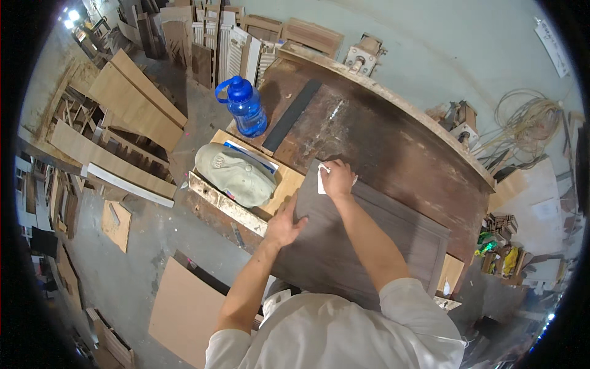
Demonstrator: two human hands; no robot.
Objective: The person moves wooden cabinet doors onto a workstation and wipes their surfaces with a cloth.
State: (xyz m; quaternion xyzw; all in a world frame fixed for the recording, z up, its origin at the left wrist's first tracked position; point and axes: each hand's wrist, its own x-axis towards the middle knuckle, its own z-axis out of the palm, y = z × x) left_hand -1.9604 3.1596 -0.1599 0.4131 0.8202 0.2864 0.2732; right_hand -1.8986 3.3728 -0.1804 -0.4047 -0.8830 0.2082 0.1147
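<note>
Closest to me I see my own white shirt and my two bare arms going out over the bench (393,147).

My left hand (284,226) lies flat on the near left edge of a dark wooden panel (362,246). Its fingers are spread out and press down; they do not close around anything. I think this hand just keeps the panel from sliding.

The panel is a flat grey-brown door piece with a raised frame. It lies on the bench right in front of me, and its near end hangs toward my body.

A bit farther out, my right hand (338,178) sits on the far left corner of the panel. Its grip is closed on a small white cloth (321,181), and the cloth touches the wood. It looks to me like rubbing or wiping work. I cannot see any clear change in the wood, so I cannot tell how much is done. The cloth is at one corner only, so I guess most of the panel is left.

Just left of the panel lies a pale green cap (236,175) on a light board (279,181).

Past that stands a blue water jug (246,106) near the bench corner, beside a long black strip (293,114).

Far off, wooden boards (132,101) lean on the floor.
</note>
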